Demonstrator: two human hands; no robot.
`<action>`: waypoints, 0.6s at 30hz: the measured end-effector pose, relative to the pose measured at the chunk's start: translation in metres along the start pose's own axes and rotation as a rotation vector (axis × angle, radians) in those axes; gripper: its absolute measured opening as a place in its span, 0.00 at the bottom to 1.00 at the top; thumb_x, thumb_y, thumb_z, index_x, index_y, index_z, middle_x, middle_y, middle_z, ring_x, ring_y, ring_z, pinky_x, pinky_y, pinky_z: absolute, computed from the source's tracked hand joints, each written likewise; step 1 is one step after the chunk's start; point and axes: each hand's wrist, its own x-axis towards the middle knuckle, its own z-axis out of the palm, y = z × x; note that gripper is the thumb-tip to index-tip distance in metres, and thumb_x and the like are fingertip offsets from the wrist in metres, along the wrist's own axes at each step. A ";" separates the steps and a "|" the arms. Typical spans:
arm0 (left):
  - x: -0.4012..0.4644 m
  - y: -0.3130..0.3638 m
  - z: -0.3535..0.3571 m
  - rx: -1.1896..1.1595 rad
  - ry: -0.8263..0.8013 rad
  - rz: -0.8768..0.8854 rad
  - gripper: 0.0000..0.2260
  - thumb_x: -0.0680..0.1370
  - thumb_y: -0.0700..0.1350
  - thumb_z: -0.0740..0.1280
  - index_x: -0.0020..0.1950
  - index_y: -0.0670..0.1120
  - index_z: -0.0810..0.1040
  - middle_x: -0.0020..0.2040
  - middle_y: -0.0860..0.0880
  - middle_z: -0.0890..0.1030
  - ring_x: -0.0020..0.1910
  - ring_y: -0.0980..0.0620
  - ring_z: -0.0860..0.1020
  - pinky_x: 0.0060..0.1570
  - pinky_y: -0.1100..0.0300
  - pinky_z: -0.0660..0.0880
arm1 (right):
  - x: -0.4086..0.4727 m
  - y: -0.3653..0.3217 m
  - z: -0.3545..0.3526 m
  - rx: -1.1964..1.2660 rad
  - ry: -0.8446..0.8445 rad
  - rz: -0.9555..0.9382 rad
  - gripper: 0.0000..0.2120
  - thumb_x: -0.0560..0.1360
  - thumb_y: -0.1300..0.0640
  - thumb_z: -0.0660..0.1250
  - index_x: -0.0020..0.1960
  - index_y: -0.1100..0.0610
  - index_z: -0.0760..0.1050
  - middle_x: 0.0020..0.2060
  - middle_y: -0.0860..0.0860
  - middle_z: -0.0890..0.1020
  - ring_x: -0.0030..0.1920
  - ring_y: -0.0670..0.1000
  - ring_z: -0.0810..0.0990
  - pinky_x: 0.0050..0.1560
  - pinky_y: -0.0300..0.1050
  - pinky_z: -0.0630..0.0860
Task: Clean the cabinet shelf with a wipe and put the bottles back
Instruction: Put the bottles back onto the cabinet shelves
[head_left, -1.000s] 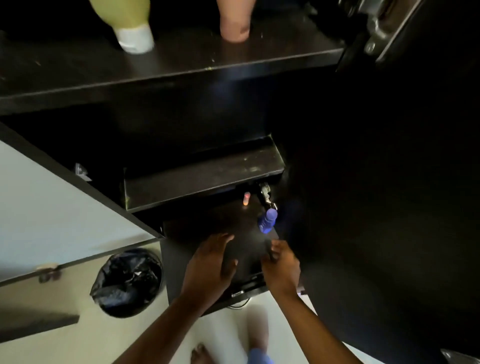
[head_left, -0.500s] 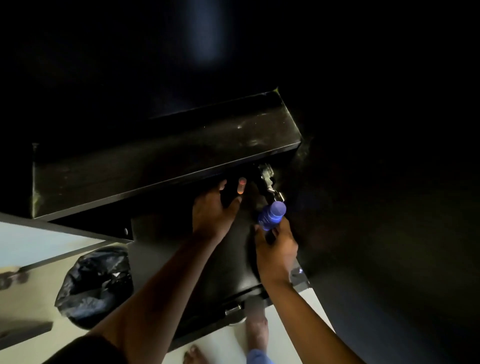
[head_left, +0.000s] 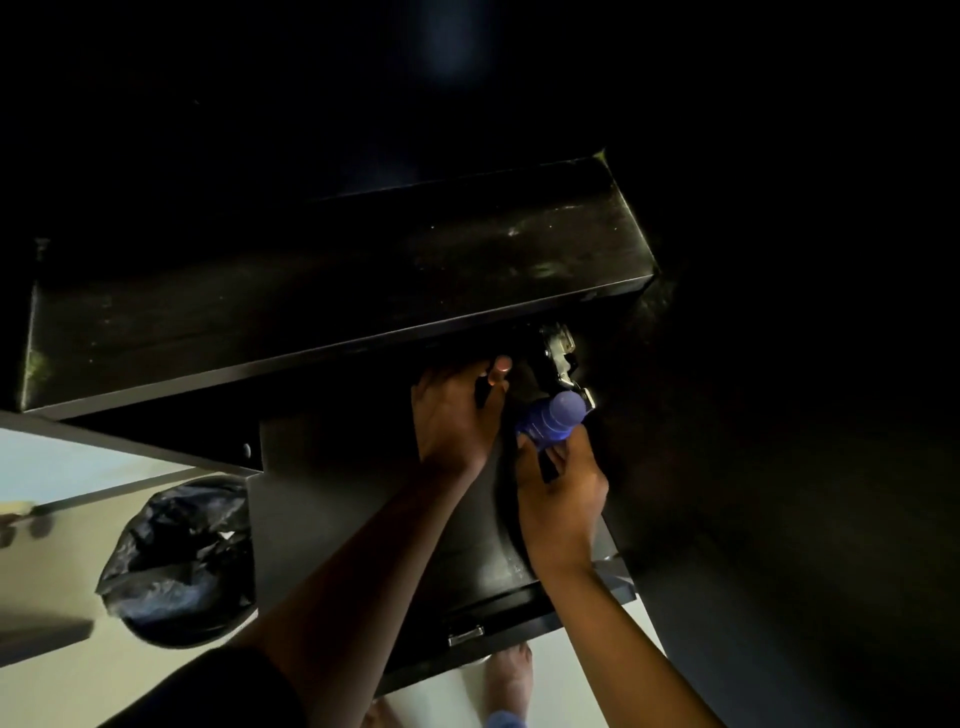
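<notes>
— What do you count from your end?

— I see two hands and two bottles. My right hand (head_left: 563, 488) is wrapped around a blue bottle (head_left: 551, 422), holding it up just beside a metal hinge (head_left: 558, 356) at the right of the cabinet. My left hand (head_left: 454, 415) reaches under the front edge of the upper shelf (head_left: 332, 291); its fingers curl around a small dark bottle with a pink cap (head_left: 502, 364), though it is too dim for me to tell how firmly they close on it.

— And the shelves?

— Two that I can make out. The upper one is black with pale smudges toward its right end. The lower shelf (head_left: 374, 519) lies beneath my forearms, dark and bare where it shows.

— The room?

— Very dark above and to the right. One bin with a black liner (head_left: 179, 561) stands on a pale floor (head_left: 47, 686) at near left. Two bare feet show at the near edge.
</notes>
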 end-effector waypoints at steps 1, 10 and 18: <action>-0.002 -0.001 -0.002 -0.010 0.008 0.009 0.14 0.80 0.59 0.64 0.58 0.55 0.84 0.56 0.52 0.86 0.60 0.46 0.82 0.63 0.47 0.75 | 0.000 -0.001 0.000 -0.003 -0.026 -0.029 0.15 0.79 0.59 0.73 0.61 0.46 0.76 0.49 0.35 0.81 0.48 0.44 0.82 0.44 0.43 0.81; -0.007 -0.044 -0.030 0.050 0.081 -0.107 0.18 0.83 0.65 0.56 0.58 0.58 0.81 0.56 0.57 0.85 0.59 0.54 0.82 0.63 0.48 0.77 | -0.005 -0.018 0.022 0.070 -0.172 -0.111 0.15 0.80 0.52 0.69 0.66 0.48 0.74 0.59 0.45 0.83 0.61 0.45 0.82 0.61 0.48 0.80; -0.011 -0.058 -0.032 0.072 0.063 -0.196 0.22 0.81 0.67 0.54 0.58 0.57 0.82 0.57 0.55 0.85 0.59 0.52 0.82 0.62 0.47 0.77 | 0.005 -0.021 0.034 0.015 -0.238 -0.120 0.19 0.80 0.53 0.69 0.69 0.50 0.73 0.65 0.49 0.82 0.66 0.48 0.80 0.66 0.51 0.79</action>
